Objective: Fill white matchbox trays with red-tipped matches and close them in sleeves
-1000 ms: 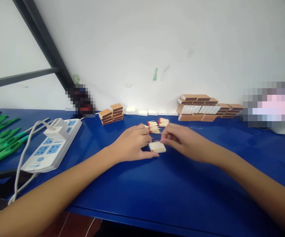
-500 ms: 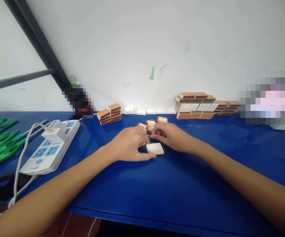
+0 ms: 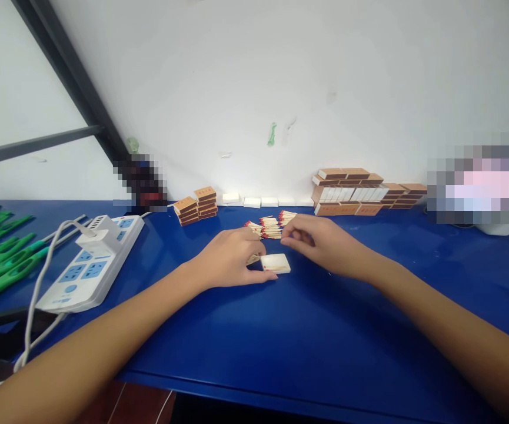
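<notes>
My left hand (image 3: 230, 258) is curled on the blue table, with the ends of several matches (image 3: 253, 259) showing under its fingers. Its thumb lies along the near side of a small white matchbox tray (image 3: 276, 262), which has a few red specks inside. To the right of the tray, my right hand (image 3: 320, 242) has its thumb and fingertips pinched together; anything between them is too small to make out. Just beyond both hands lie piles of red-tipped matches (image 3: 270, 227), and the right fingers partly cover the rightmost pile.
Matchboxes (image 3: 196, 206) are stacked at the back left, and a larger matchbox stack (image 3: 349, 191) stands at the back right. White trays (image 3: 252, 202) line the wall. On the left are a power strip (image 3: 90, 265) with cables and green-handled tools (image 3: 11, 259).
My right hand has drawn away to the right from the left fingers and the tray. The left hand stays in nearly the same place beside the tray.
</notes>
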`<state>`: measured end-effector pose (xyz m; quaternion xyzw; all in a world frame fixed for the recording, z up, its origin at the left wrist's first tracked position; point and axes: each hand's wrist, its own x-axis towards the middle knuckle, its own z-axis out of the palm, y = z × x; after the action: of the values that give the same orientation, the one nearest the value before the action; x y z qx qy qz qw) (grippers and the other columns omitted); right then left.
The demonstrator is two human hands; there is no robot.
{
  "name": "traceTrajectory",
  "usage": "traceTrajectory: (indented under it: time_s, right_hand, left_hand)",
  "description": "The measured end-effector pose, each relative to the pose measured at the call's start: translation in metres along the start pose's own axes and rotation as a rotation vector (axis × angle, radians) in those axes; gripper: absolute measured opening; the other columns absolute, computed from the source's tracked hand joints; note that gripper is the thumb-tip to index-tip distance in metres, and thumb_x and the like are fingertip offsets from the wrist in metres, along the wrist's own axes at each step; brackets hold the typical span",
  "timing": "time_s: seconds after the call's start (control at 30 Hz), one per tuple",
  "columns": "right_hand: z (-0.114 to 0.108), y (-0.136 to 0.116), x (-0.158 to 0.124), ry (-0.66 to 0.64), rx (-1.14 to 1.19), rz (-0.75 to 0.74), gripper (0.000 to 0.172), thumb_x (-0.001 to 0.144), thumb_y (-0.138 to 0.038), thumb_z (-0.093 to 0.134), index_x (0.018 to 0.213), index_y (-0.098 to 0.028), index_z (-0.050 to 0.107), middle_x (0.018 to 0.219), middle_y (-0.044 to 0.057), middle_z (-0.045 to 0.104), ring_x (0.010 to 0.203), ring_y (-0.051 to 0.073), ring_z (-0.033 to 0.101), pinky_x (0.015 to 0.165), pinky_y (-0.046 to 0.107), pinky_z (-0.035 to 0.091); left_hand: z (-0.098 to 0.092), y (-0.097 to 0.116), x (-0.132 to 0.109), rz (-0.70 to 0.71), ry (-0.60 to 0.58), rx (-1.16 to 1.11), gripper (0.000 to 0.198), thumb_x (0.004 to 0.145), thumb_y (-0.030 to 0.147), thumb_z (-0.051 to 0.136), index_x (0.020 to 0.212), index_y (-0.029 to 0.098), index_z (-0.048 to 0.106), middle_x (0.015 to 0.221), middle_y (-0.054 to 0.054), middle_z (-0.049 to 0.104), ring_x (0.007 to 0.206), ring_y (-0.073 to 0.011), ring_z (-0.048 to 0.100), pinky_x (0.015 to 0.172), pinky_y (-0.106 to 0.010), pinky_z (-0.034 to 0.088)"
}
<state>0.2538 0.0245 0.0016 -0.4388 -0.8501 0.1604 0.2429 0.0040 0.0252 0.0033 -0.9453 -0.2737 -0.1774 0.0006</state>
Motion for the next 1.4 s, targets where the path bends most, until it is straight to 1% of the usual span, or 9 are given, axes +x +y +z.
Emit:
traceTrajectory:
  time_s: [0.1,0.2,0.33,0.5,0.7,0.87,1.03,1.2,1.4]
  right_hand:
    - [0.007,0.019,0.010,0.039,-0.030,-0.025,0.019,0.099,-0.036,0.061,0.110,-0.022,0.067,0.098,0.006,0.062,0.079,0.018,0.057,0.074,0.033,0.045]
    - [0.015,0.029,0.018,0.007,-0.063,-0.034,0.020,0.100,-0.036,0.059,0.111,-0.022,0.067,0.107,0.008,0.060,0.089,0.021,0.059,0.080,0.036,0.047]
    - [0.019,0.026,0.022,-0.014,-0.078,-0.007,0.016,0.100,-0.035,0.057,0.096,-0.021,0.065,0.102,0.009,0.060,0.090,0.023,0.060,0.081,0.036,0.047]
    - [0.014,0.020,0.019,-0.061,-0.093,0.070,0.017,0.098,-0.033,0.056,0.087,-0.022,0.058,0.100,0.009,0.061,0.087,0.023,0.060,0.077,0.036,0.045]
    - [0.011,0.022,0.016,-0.108,-0.080,0.081,0.025,0.101,-0.041,0.052,0.086,-0.022,0.058,0.096,0.009,0.063,0.085,0.023,0.059,0.075,0.036,0.044]
    - [0.009,0.019,0.016,-0.121,-0.082,0.113,0.026,0.101,-0.041,0.051,0.086,-0.021,0.058,0.097,0.009,0.065,0.085,0.022,0.058,0.074,0.036,0.044]
    - [0.006,0.015,0.012,-0.154,-0.079,0.115,0.030,0.102,-0.044,0.050,0.086,-0.021,0.058,0.098,0.010,0.066,0.085,0.023,0.058,0.074,0.037,0.045]
    - [0.006,0.013,0.011,-0.140,-0.084,0.123,0.028,0.102,-0.042,0.050,0.086,-0.021,0.059,0.097,0.010,0.066,0.085,0.022,0.059,0.072,0.036,0.044]
    - [0.003,0.010,0.010,-0.167,-0.091,0.136,0.024,0.102,-0.038,0.051,0.087,-0.021,0.058,0.095,0.009,0.066,0.085,0.023,0.060,0.074,0.036,0.045]
  left_hand:
    - [0.001,0.000,0.001,0.001,-0.022,-0.005,0.042,0.090,0.058,0.072,0.082,0.017,0.072,0.076,-0.003,0.067,0.078,-0.0185,0.065,0.069,-0.030,0.045]
    - [0.001,0.001,0.001,0.013,-0.006,0.011,0.041,0.090,0.058,0.072,0.083,0.017,0.073,0.076,-0.003,0.067,0.077,-0.0187,0.065,0.074,-0.032,0.048]
    - [0.001,0.000,0.002,0.047,0.045,0.027,0.041,0.091,0.057,0.072,0.085,0.017,0.074,0.077,-0.003,0.069,0.078,-0.0187,0.066,0.089,-0.036,0.051]
    - [0.002,-0.001,0.002,0.049,0.047,0.025,0.041,0.091,0.057,0.072,0.083,0.017,0.074,0.076,-0.002,0.069,0.076,-0.0183,0.065,0.084,-0.034,0.051]
    - [0.002,-0.002,0.002,0.051,0.052,0.021,0.040,0.091,0.057,0.072,0.084,0.017,0.074,0.077,-0.003,0.069,0.078,-0.0186,0.065,0.088,-0.035,0.051]
    - [0.003,-0.002,0.002,0.049,0.045,0.005,0.040,0.091,0.056,0.072,0.084,0.017,0.073,0.078,-0.002,0.069,0.079,-0.0187,0.064,0.092,-0.036,0.051]
    - [0.003,-0.001,0.002,0.044,0.046,0.010,0.042,0.093,0.059,0.069,0.087,0.018,0.073,0.073,-0.002,0.065,0.074,-0.0182,0.059,0.088,-0.036,0.050]
    - [0.003,-0.002,0.002,0.047,0.037,0.009,0.041,0.093,0.058,0.069,0.088,0.018,0.073,0.076,-0.002,0.066,0.076,-0.0185,0.059,0.084,-0.034,0.050]
    - [0.004,-0.004,0.003,0.033,0.034,-0.004,0.040,0.094,0.057,0.069,0.088,0.018,0.073,0.076,-0.002,0.067,0.078,-0.0185,0.062,0.090,-0.036,0.049]
